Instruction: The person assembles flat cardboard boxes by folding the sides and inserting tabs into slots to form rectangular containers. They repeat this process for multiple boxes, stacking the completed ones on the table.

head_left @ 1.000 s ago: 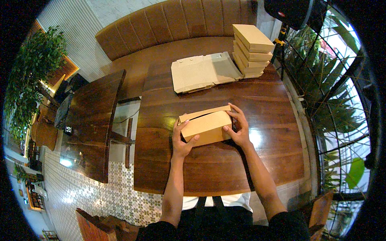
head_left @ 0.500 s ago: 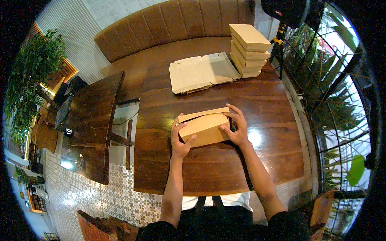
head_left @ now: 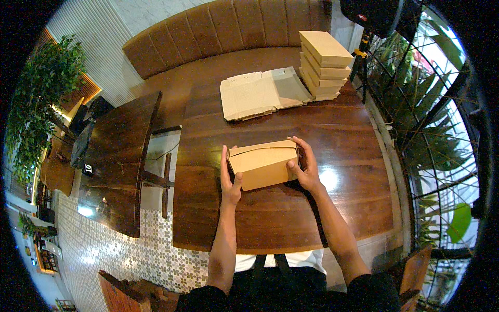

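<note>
A small brown cardboard box (head_left: 267, 174) is held between my two hands, over the near part of the dark wooden table (head_left: 234, 221). Its top panel bows slightly, and a narrow flap (head_left: 264, 148) runs along the far edge. My left hand (head_left: 228, 179) presses against the box's left end, its fingers stretched up along the side and its thumb at the front corner. At the right end, my right hand (head_left: 307, 169) grips the box, thumb on the front face and fingers reaching to the far corner.
Flattened cardboard box blanks (head_left: 254, 96) lie in a pile at the table's far side. Beside them on the right rises a stack of folded boxes (head_left: 323, 54). A brown padded bench (head_left: 218, 31) runs behind. Another wooden table (head_left: 119, 161) stands left; a metal grille with plants borders the right.
The far flap has come down closer against the box top. My left hand's fingers have straightened along the box's end, and its thumb has shifted left. My right hand stays at its end.
</note>
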{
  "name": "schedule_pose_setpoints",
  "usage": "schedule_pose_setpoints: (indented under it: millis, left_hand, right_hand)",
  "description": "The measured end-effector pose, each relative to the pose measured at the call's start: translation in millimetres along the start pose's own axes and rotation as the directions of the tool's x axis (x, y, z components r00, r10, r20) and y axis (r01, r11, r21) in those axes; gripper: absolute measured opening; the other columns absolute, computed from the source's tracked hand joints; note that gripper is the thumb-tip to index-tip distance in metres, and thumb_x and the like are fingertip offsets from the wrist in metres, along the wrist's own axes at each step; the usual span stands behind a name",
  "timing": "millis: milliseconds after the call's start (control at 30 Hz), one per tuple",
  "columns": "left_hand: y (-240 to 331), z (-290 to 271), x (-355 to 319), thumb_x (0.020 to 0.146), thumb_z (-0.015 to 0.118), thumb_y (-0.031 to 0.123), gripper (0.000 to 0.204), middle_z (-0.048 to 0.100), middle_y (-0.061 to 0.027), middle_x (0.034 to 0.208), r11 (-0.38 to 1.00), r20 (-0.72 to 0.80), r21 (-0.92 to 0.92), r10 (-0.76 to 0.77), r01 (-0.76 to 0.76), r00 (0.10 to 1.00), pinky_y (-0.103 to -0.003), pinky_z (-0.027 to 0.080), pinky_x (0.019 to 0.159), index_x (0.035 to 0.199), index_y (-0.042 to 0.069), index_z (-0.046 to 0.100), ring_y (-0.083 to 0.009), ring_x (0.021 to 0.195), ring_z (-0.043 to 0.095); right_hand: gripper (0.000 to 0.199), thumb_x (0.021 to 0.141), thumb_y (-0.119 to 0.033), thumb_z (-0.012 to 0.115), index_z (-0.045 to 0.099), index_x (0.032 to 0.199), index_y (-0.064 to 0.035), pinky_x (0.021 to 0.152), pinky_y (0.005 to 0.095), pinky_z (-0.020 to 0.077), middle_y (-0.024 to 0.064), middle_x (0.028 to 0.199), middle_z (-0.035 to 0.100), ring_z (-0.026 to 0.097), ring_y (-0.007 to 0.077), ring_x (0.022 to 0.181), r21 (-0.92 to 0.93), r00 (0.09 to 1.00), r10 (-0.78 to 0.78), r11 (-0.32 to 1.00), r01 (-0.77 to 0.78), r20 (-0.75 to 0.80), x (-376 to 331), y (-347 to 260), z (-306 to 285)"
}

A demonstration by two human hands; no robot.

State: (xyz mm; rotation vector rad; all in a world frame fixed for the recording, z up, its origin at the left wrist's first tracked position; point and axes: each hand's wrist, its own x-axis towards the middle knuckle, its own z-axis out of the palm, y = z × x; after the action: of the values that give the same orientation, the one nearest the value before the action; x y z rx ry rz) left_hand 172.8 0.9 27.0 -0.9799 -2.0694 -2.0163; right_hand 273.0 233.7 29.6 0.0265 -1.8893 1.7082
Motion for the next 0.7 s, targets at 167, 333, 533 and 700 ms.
schedule_pose_setpoints:
  millis: [167,333,533,700]
  left_hand:
    - [-15.5,1.7,-2.6,0.095,0.068,0.054,0.066,0.042,-0.0227,0.156,0.986,-0.080,-0.132,0.091,-0.101,0.993,-0.048,0.032,0.119,0.139,0.012,0.041,-0.0343,0.144,0.041]
    - [-23.2,-3.6,-2.0,0.096,0.069,0.053,0.066,0.038,-0.0234,0.160,0.989,-0.005,-0.100,0.107,-0.107,0.994,-0.046,0.030,0.120,0.141,0.010,0.049,-0.0340,0.148,0.037]
    - [-17.7,1.4,1.6,0.100,0.058,0.058,0.077,0.017,-0.0205,0.170,0.983,0.088,0.133,0.112,-0.123,0.990,-0.048,0.023,0.124,0.159,0.014,0.038,-0.0351,0.156,0.022]
    - [-11.3,1.2,3.7,0.102,0.057,0.049,0.071,0.012,-0.0209,0.171,0.913,0.097,0.332,0.215,-0.236,0.972,-0.050,0.022,0.124,0.161,0.016,0.035,-0.0394,0.156,0.021]
  right_hand:
    - [0.056,0.100,-0.022,0.066,0.040,0.148,-0.0078,0.119,0.0438,0.0328,0.0189,0.154,0.045,0.043,0.0304,0.143,0.072,0.992,-0.116,0.991,0.112,0.046,0.7,6.5,1.4]
    - [0.054,0.101,-0.023,0.065,0.040,0.146,-0.0086,0.119,0.0449,0.0322,0.0206,0.150,0.046,0.044,0.0333,0.141,-0.068,0.986,-0.144,0.986,0.149,0.080,3.5,11.5,-3.8]
    - [0.059,0.096,-0.023,0.067,0.039,0.145,-0.0068,0.122,0.0488,0.0253,0.0220,0.150,0.042,0.037,0.0374,0.145,-0.199,0.985,-0.162,0.965,0.170,0.052,2.6,9.2,1.0]
    - [0.064,0.094,-0.025,0.070,0.038,0.146,-0.0075,0.122,0.0501,0.0252,0.0219,0.151,0.040,0.036,0.0381,0.144,-0.211,0.986,-0.161,0.963,0.165,0.038,2.6,7.5,3.7]
